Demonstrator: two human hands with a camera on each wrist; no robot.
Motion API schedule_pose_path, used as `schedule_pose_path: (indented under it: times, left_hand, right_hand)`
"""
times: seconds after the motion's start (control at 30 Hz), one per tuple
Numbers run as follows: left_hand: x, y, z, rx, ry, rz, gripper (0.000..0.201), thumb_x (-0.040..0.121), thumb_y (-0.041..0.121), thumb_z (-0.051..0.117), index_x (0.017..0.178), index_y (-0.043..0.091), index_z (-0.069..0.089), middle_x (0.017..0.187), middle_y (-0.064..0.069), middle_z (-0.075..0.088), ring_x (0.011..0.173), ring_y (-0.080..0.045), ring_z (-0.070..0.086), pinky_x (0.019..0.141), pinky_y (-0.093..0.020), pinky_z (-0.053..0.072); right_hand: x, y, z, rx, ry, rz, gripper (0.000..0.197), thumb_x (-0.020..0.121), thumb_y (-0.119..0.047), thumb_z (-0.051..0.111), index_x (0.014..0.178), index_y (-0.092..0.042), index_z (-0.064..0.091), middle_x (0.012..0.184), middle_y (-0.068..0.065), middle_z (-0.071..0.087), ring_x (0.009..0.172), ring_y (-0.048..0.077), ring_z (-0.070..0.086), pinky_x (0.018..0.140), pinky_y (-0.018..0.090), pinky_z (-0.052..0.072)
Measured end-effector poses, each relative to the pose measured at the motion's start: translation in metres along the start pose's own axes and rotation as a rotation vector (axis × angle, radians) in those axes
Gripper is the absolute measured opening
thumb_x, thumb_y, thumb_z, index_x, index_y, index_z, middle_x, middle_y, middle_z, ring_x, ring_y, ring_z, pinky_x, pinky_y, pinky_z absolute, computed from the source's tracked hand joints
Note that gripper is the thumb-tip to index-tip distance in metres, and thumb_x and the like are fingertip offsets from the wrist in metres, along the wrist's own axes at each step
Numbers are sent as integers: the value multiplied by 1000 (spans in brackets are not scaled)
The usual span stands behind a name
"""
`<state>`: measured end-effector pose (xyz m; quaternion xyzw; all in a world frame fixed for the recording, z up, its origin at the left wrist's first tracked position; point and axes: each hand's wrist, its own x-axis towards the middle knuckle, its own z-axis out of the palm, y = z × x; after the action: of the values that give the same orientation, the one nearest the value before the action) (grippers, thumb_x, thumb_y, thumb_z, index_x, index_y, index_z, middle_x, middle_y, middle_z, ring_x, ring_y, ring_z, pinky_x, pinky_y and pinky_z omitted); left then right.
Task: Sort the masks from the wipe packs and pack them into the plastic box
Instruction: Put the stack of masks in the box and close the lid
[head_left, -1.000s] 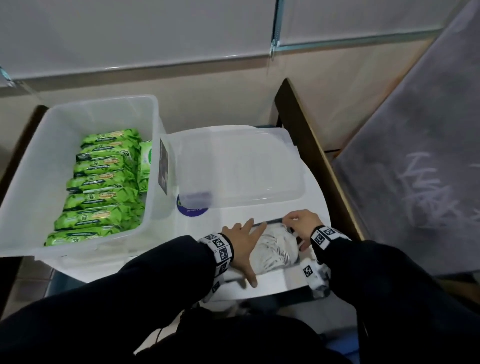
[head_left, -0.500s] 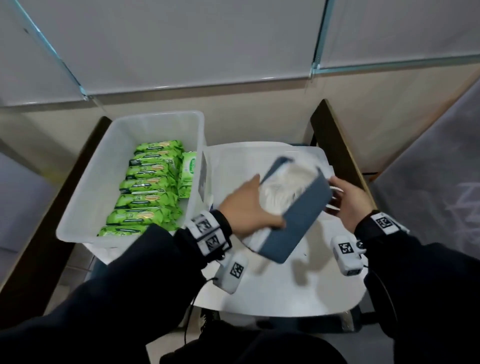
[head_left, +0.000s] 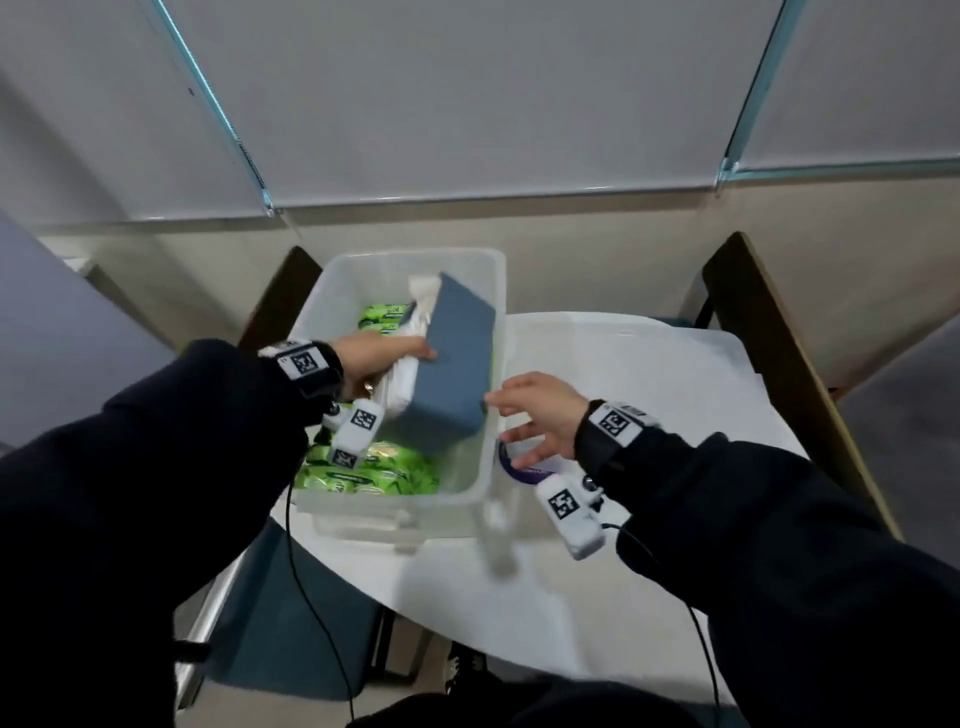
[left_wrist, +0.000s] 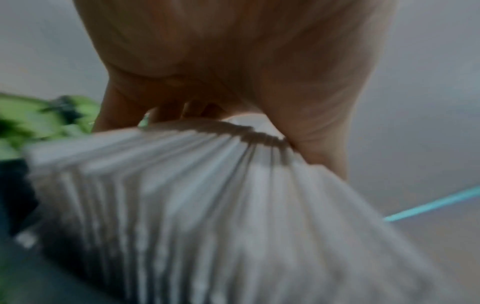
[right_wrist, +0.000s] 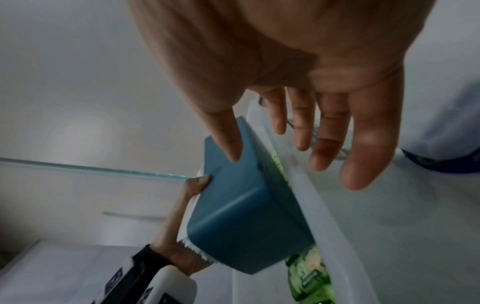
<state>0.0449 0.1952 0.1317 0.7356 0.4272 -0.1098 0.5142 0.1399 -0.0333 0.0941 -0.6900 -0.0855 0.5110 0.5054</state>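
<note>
Left hand (head_left: 371, 358) grips mask stack (head_left: 441, 364), tilted lengthwise over plastic box (head_left: 480, 457)

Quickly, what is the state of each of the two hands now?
Left hand: holding the stack of masks over the plastic box.
Right hand: open, holding nothing.

A white table (head_left: 597, 587) bears the clear plastic box (head_left: 470, 499).

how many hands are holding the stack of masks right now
1. The left hand grips the mask stack over the plastic box; the right hand is open beside it, thumb near its corner.
</note>
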Motion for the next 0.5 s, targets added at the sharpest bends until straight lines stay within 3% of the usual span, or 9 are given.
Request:
schedule_pose_path:
  times: [0.07, 0.13, 0.17, 0.23, 0.33, 0.4, 0.5]
  left_hand:
    - [9, -21, 4, -27, -153, -102, 32, 85, 39, 76, 103, 13, 70, 80, -3, 78, 71, -20, 72, 77, -32, 55]
    - [17, -38, 10, 23, -273, -166, 35, 81, 38, 79, 104, 13, 70, 88, -4, 79, 84, -23, 70, 90, -33, 53]
    - [18, -44, 12, 54, -313, -167, 44, 73, 39, 81, 107, 13, 70, 92, -4, 78, 89, -24, 69, 89, -32, 52]
    - [25, -52, 13, 70, -388, -180, 50, 67, 38, 83, 107, 12, 69, 90, -3, 79, 85, -21, 70, 80, -29, 53]
    - [27, -52, 20, 153, -388, -190, 26, 87, 30, 77, 104, 13, 68, 76, 3, 78, 66, -12, 74, 58, -23, 56]
    - [37, -49, 26, 289, -333, -178, 42, 79, 37, 83, 111, 13, 69, 85, -1, 79, 71, -17, 77, 57, -28, 60]
    - [38, -35, 38, 535, -265, -182, 79, 58, 57, 86, 117, 11, 63, 102, -10, 74, 84, -28, 76, 72, -42, 65]
  right_hand:
    - [15, 2, 16, -26, 11, 23, 33, 95, -20, 68, 121, -17, 48, 124, 13, 55, 89, 33, 60, 65, 54, 62]
    - [25, 2, 22, -46, 46, 32, 36, 98, -10, 62, 127, -19, 42, 125, 16, 57, 89, 34, 63, 64, 57, 61]
    - [27, 2, 22, -46, 46, 38, 40, 99, -7, 60, 131, -20, 40, 126, 17, 58, 86, 34, 65, 62, 55, 62]
    - [29, 0, 20, -22, 17, 41, 45, 99, -3, 58, 134, -21, 37, 126, 21, 60, 79, 33, 68, 57, 53, 62]
    - [30, 2, 16, 16, 10, 50, 48, 99, -1, 59, 136, -21, 35, 128, 23, 60, 78, 33, 67, 51, 49, 61]
    - [30, 4, 16, 32, 20, 55, 52, 99, -1, 59, 139, -21, 32, 127, 23, 59, 79, 33, 66, 47, 46, 60]
    - [32, 6, 16, 41, 18, 56, 51, 99, -1, 59, 136, -24, 31, 114, 19, 62, 81, 33, 68, 53, 52, 62]
